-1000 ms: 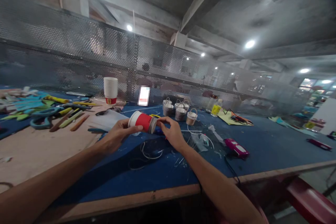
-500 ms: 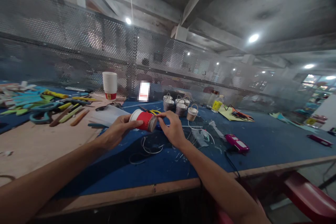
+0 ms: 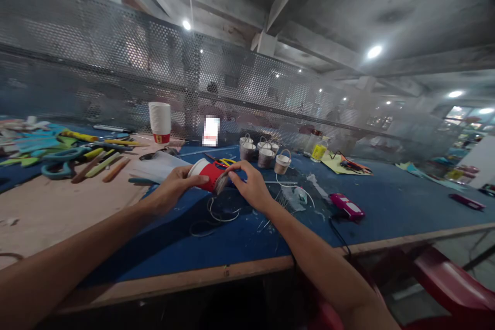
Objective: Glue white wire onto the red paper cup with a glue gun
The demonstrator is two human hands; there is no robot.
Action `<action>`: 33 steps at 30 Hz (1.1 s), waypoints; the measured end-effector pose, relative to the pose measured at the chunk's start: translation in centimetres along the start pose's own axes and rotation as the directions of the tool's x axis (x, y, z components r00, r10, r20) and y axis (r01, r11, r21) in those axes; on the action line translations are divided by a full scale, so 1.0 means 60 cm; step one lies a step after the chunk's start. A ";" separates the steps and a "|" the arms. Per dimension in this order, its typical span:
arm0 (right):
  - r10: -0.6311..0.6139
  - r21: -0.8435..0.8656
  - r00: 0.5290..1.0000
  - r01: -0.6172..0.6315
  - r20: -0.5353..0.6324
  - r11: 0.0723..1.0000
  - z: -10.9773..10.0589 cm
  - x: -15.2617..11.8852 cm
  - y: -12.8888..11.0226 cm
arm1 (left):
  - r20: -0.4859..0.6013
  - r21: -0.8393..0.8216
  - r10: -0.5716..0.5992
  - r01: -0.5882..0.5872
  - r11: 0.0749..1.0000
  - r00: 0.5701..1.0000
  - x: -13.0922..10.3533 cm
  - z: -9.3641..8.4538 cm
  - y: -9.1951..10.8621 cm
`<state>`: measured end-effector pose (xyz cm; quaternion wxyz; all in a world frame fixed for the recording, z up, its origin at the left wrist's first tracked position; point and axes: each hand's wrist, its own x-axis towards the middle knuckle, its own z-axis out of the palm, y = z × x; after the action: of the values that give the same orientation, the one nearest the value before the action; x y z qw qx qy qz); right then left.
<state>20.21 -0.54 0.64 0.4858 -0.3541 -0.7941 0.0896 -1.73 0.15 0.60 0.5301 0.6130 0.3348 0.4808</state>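
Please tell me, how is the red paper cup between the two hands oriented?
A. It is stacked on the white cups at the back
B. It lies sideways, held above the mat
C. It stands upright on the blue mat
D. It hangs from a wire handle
B: the red paper cup lies on its side, with the left hand at its rim end and the right hand at its base end.

**Blue-Covered Workbench Carrying Craft Clutter**

A long workbench (image 3: 216,281) is carrying a blue covering, with bare board lying left of the hands. Loose white wire (image 3: 216,216) is lying just under the hands. Small handled baskets (image 3: 265,154) are standing just beyond the hands. A pink tool (image 3: 347,206) is resting to their right. Scissors (image 3: 62,162) and coloured sticks (image 3: 104,165) are lying far left, with stacked paper cups (image 3: 160,121) standing behind them.
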 end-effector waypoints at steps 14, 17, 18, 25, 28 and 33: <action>-0.054 -0.119 0.998 0.050 -0.035 0.992 0.006 -0.004 -0.004 | -0.054 0.085 0.041 -0.036 0.996 0.998 -0.001 -0.007 -0.004; -0.071 -0.111 0.997 0.065 -0.044 0.992 0.006 -0.007 -0.008 | -0.072 0.095 0.081 -0.074 0.993 0.994 -0.002 -0.004 0.003; -0.077 -0.112 0.996 0.072 -0.046 0.991 0.006 -0.008 -0.009 | -0.080 0.099 0.091 -0.083 0.992 0.993 -0.002 -0.004 0.005; -0.093 -0.091 0.996 0.094 0.017 0.991 -0.003 -0.003 -0.014 | -0.148 0.095 0.116 -0.102 0.990 0.982 0.002 -0.006 0.005; 0.046 -0.189 0.998 -0.052 -0.038 0.981 -0.024 0.004 0.005 | -0.152 0.128 0.171 -0.152 0.980 0.974 0.003 -0.008 0.003; 0.515 -0.601 0.854 -0.374 0.075 0.707 -0.066 -0.010 0.051 | -0.154 0.190 0.236 -0.205 0.960 0.959 0.000 -0.010 0.004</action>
<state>25.17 0.51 0.76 0.2236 -0.6504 -0.7259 0.0069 -2.30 0.32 0.84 0.3864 0.6453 0.3498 0.5585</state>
